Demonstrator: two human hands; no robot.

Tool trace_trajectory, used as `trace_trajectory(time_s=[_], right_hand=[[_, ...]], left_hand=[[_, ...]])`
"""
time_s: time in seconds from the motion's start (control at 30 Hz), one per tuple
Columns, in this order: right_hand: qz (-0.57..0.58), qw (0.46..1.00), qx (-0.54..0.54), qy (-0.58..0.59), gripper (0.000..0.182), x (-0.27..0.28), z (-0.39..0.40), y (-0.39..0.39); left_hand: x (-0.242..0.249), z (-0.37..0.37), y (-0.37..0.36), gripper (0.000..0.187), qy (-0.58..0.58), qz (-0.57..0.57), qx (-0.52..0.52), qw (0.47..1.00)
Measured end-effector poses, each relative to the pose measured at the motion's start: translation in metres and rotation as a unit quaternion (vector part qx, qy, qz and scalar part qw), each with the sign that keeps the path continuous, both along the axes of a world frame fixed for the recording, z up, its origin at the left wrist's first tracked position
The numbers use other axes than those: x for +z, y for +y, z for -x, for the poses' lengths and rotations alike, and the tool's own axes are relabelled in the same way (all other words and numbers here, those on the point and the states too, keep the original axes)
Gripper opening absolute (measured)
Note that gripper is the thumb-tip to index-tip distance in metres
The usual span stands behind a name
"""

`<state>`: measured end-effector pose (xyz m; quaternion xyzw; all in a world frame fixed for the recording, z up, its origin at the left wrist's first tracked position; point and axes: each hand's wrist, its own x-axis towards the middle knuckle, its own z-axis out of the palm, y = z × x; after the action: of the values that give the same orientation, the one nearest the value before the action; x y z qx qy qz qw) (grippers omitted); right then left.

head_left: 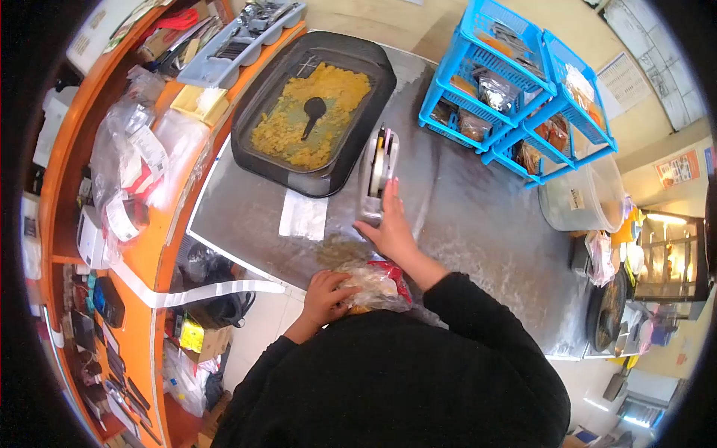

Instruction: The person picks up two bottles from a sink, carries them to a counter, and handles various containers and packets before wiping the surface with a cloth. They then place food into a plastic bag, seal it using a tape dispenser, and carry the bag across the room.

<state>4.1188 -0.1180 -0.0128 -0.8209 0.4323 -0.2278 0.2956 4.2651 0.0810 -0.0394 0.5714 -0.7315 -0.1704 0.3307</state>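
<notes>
My left hand (326, 299) is closed on a clear plastic bag (370, 284) with red and yellowish parts, held against the table's front edge close to my body. With its fingers along one side and the thumb at the near end, my right hand (393, 231) grips a grey tape dispenser (379, 168). The dispenser stands on the metal table, and a pen-like item pokes up at its far end. A white paper slip (303, 215) lies to the left of the dispenser.
A black-rimmed tray (246, 142) of yellow crumbly food with a black spoon (313, 112) fills the far left. Stacked blue baskets (489, 82) of packets stand at the far right, near a clear tub (579, 198). An orange counter (168, 216) with plastic bags runs along the left.
</notes>
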Motion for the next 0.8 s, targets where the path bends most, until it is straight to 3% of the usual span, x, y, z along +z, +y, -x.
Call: trace_trajectory(time_s=[0.1, 0.3, 0.5, 0.63, 0.67, 0.8], right_hand=[[-0.024, 0.996, -0.059, -0.069, 0.109, -0.004, -0.03, -0.026], [0.034, 0.989, -0.126, -0.072, 0.11, -0.026, -0.064, -0.123], [-0.047, 0.986, -0.158, -0.031, 0.11, -0.011, -0.059, -0.189], [0.069, 0.967, -0.192, -0.152, 0.086, -0.031, -0.031, -0.185], [0.047, 0.959, -0.209, -0.187, 0.068, -0.038, -0.025, -0.176], [-0.213, 0.957, -0.187, -0.056, 0.05, 0.002, 0.013, -0.129]], left_hand=[[-0.002, 0.001, 0.001, 0.055, 0.0, -0.006, 0.005, 1.0], [-0.008, 0.0, 0.002, 0.058, 0.012, -0.006, 0.005, 1.0], [-0.011, 0.0, 0.001, 0.059, 0.017, 0.001, 0.002, 1.0], [-0.015, -0.001, 0.001, 0.06, 0.004, 0.009, 0.004, 1.0], [-0.014, -0.001, -0.002, 0.06, 0.008, 0.002, 0.006, 1.0], [-0.005, 0.001, 0.002, 0.059, 0.018, -0.007, 0.002, 1.0]])
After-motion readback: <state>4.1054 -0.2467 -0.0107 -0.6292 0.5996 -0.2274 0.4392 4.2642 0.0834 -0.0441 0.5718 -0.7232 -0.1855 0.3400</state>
